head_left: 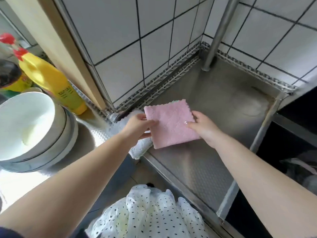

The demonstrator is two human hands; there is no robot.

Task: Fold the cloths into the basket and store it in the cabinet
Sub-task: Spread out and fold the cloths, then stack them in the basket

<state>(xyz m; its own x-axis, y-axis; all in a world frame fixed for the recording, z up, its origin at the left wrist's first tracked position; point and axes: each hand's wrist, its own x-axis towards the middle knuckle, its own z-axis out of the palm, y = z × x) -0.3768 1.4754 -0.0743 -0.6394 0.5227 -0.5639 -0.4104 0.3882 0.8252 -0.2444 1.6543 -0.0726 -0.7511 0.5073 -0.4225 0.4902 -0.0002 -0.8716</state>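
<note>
The steel bench (214, 103) ran into a tiled corner, with a stack of white bowls (32, 127) and a yellow bottle (51, 79) off to the left; no basket or cabinet could be made out. On the bench lay a pink cloth (169, 124), folded to a rough square, its near-left edge overlapping a white cloth (139, 150) that hung at the bench's front edge. The left hand (137, 124) pinched the pink cloth's left edge between thumb and fingers, while the right hand (204, 126) held the right edge, thumb on top. The cloth looked light, soft and fleecy, limp rather than stiff and unlikely to slip, so it would sag if lifted by one corner; taking it by two opposite edges seemed best to keep the fold
</note>
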